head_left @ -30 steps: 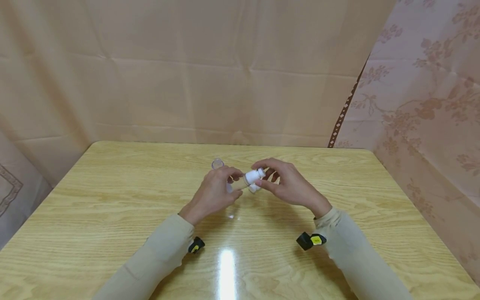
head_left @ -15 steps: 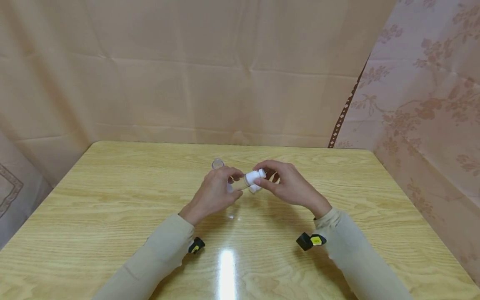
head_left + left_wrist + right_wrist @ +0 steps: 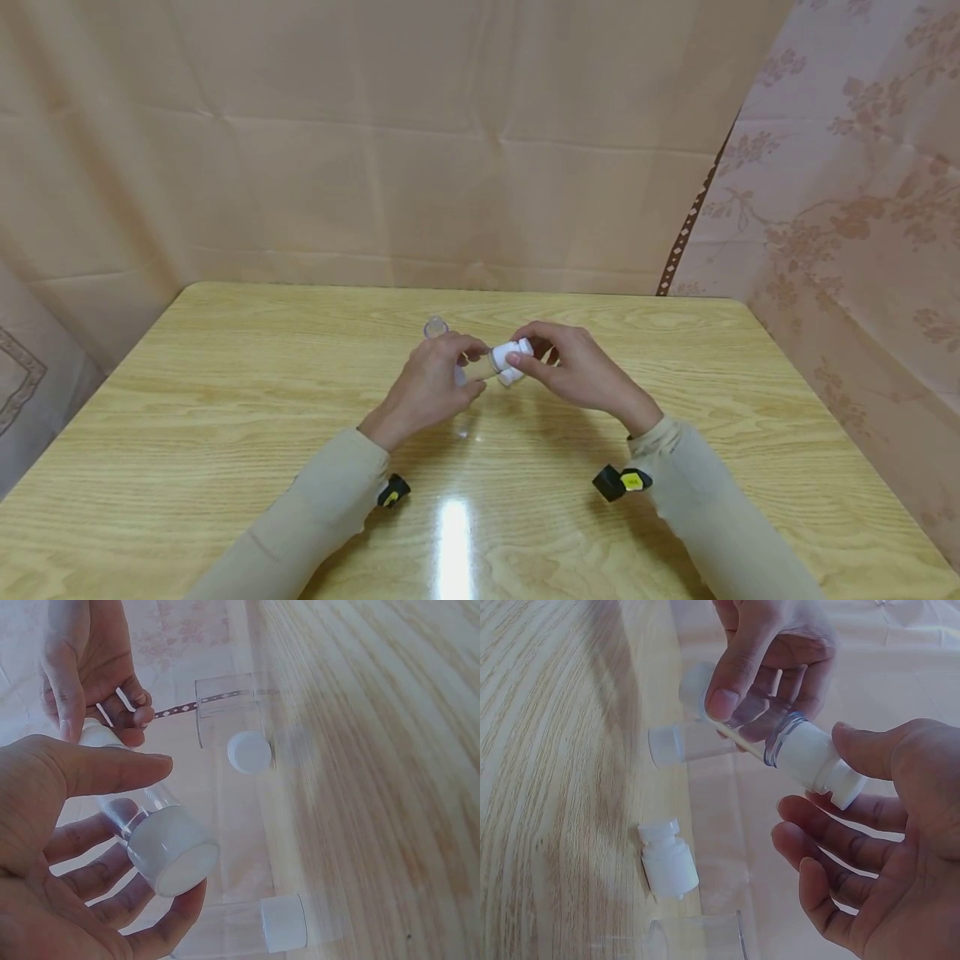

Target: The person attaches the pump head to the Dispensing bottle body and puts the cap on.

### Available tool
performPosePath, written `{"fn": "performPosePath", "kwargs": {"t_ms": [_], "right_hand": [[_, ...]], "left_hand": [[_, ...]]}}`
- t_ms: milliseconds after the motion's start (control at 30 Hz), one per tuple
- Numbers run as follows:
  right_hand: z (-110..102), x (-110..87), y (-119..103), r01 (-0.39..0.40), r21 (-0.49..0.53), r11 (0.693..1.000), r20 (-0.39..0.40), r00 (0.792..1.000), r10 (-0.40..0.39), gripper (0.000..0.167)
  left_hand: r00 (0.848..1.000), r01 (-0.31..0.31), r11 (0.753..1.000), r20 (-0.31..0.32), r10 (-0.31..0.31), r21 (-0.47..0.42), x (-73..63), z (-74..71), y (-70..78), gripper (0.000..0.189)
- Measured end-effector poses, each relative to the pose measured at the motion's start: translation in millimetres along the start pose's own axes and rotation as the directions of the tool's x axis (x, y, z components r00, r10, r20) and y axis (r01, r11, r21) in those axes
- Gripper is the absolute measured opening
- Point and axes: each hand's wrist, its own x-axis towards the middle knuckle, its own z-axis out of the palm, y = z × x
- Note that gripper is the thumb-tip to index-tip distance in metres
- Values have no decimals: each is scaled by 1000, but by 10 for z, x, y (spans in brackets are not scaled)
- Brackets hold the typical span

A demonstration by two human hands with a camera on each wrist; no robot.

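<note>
My L grip (image 3: 429,379) is curled rnd the clear bottle (image 3: 756,724); R grip (image 3: 577,371) pinches its white top (image 3: 804,759), both tilted above the surface (image 3: 285,375). Prob best: hold bottle firm, top square, twist gently.

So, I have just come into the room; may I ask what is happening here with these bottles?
A person's left hand holds a clear bottle tilted above a wooden table, while the right hand pinches the white top at its end. Whether that top is fully on, I cannot tell. On the table, a spare white top lies on its side, another bottle stands upright, and a clear cup-shaped piece is nearby.
</note>
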Motion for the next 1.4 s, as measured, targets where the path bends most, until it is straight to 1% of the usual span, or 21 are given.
{"fn": "performPosePath", "kwargs": {"t_ms": [233, 433, 600, 867, 1233, 1400], "right_hand": [[-10, -8, -2, 0, 9, 1000, -9, 1000, 0, 27], [-22, -23, -4, 40, 13, 999, -22, 999, -40, 37], [-22, -22, -6, 65, 24, 998, -18, 998, -65, 41], [-17, -24, -8, 86, 28, 996, -4, 996, -86, 36], [-12, -24, -17, 71, 35, 997, 2, 997, -72, 29], [-9, -16, -23, 58, 39, 998, 9, 998, -59, 25]], "left_hand": [[1000, 18, 1000, -9, -18, 5, 5, -2, 1, 36], [999, 44, 999, 3, -44, 3, 8, -10, 9, 37], [998, 53, 999, 18, -53, -11, 13, -15, 9, 37], [999, 45, 999, 25, -45, -22, 12, -17, -3, 37], [999, 38, 999, 22, -38, -19, 2, -15, 6, 37], [1000, 26, 1000, 9, -26, -5, -5, -14, 11, 38]]}}
